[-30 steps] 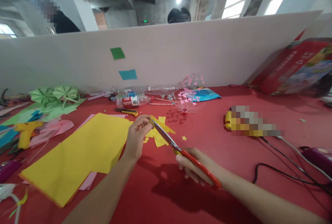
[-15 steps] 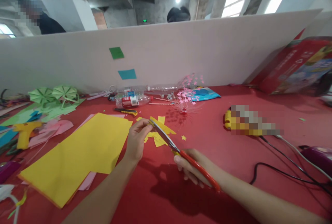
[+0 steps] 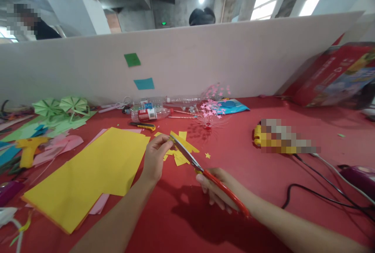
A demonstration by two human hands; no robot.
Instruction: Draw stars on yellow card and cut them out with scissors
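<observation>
My right hand [image 3: 218, 190] is wrapped round the red handles of a pair of scissors [image 3: 225, 190]. The blades point up and to the left, their tips at the fingers of my left hand [image 3: 154, 155]. Between thumb and fingertips, that hand pinches a small piece of yellow paper [image 3: 171, 138], mostly hidden by the fingers and blades. Behind and below the blades lie yellow paper scraps [image 3: 181, 159] on the red table. A small yellow star [image 3: 208, 155] rests to their right.
Left of my hands lies a stack of yellow paper [image 3: 96, 171], with a yellow glue gun [image 3: 27, 149] beyond it. Farther back are a utility knife [image 3: 143, 126], plastic bottles [image 3: 150, 114] and a pink star decoration [image 3: 209, 108]. A power strip [image 3: 275, 139] with cables sits at right.
Both hands and the scissors hold almost the same place, with the blade tips still at the left fingertips. A person in the background has shifted left.
</observation>
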